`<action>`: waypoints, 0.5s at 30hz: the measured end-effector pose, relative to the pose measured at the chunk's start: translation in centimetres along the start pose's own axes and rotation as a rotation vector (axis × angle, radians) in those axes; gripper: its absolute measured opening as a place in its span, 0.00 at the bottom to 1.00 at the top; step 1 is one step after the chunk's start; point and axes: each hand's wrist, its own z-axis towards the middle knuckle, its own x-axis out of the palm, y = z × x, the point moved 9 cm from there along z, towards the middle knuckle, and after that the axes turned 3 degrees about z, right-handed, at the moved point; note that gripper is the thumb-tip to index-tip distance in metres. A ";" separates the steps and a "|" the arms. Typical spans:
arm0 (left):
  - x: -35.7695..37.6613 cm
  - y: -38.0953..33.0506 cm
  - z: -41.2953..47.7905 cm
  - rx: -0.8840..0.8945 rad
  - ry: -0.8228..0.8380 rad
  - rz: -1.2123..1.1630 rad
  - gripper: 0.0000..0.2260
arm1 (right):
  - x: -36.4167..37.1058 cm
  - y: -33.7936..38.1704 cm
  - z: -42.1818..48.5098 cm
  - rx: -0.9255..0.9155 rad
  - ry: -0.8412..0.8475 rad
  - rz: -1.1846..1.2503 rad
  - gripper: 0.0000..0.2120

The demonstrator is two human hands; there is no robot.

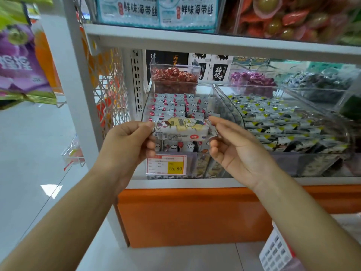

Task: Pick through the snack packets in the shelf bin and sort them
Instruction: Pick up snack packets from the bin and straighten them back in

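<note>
Two grips engaged: left grip [129, 141] pinches one end of a snack packet [181, 129], right grip [234, 151] the other, holding it level just before the clear shelf bin [227, 108]. Step judged: inspecting a picked packet. Next: decide its group and place it accordingly.

Location: a retail shop, snack aisle. Indicators: white shelving [195, 44] on an orange base panel [195, 216]; clear acrylic bins [224, 100] filled with wrapped snack packets [172, 106]; a price label [166, 165] reading 15.80; bagged goods [17, 65] beside a wire rack [109, 83].
</note>
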 end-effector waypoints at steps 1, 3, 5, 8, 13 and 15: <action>0.0 0.1 0.0 -0.017 0.006 -0.024 0.13 | 0.2 0.2 -0.1 -0.020 0.017 -0.021 0.13; 0.2 0.4 0.0 -0.054 0.023 -0.085 0.15 | 0.4 0.2 -0.1 -0.026 0.011 -0.010 0.12; 0.5 0.6 -0.1 -0.089 0.042 -0.154 0.15 | 0.2 -0.2 0.0 0.011 -0.022 0.049 0.10; 0.9 0.6 -0.1 -0.102 0.062 -0.195 0.11 | -0.1 -0.9 0.1 0.070 -0.071 0.130 0.06; 1.9 -0.4 -0.5 -0.037 0.180 -0.189 0.10 | -0.2 -1.2 0.2 0.108 -0.062 0.175 0.02; 1.8 -0.7 -0.4 -0.013 0.186 -0.147 0.15 | 0.3 -0.8 0.0 0.100 0.006 0.106 0.02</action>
